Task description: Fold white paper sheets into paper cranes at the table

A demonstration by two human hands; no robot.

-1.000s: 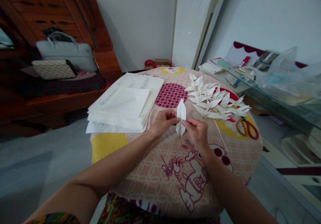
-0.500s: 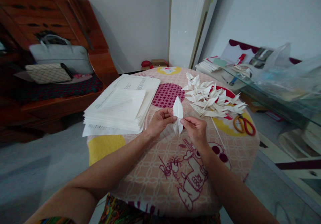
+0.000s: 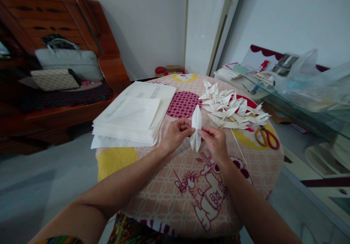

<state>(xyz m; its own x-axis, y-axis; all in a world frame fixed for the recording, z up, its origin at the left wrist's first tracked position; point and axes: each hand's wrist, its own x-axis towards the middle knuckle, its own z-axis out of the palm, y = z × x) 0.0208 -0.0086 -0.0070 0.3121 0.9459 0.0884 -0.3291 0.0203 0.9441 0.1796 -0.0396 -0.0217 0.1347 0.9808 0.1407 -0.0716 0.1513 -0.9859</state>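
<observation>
A narrow folded white paper piece (image 3: 196,122) stands upright between my hands, above the round table (image 3: 169,196). My left hand (image 3: 177,133) pinches its left edge with thumb and fingertips. My right hand (image 3: 215,142) pinches its right edge at mid-height. Both hands hover just over the patterned pink tablecloth. A pile of several finished folded paper shapes (image 3: 232,109) lies beyond my right hand.
A thick stack of white sheets (image 3: 133,114) sits at the table's left. Orange-handled scissors (image 3: 266,136) lie at the right edge, beside a thin stick (image 3: 239,147). A glass table with clutter (image 3: 300,91) stands right. A wooden bench with bags (image 3: 62,65) is left.
The folded paper has narrowed slightly between my fingers as both hands keep pinching it. My hands stay in nearly the same place; the view shifted a little.
</observation>
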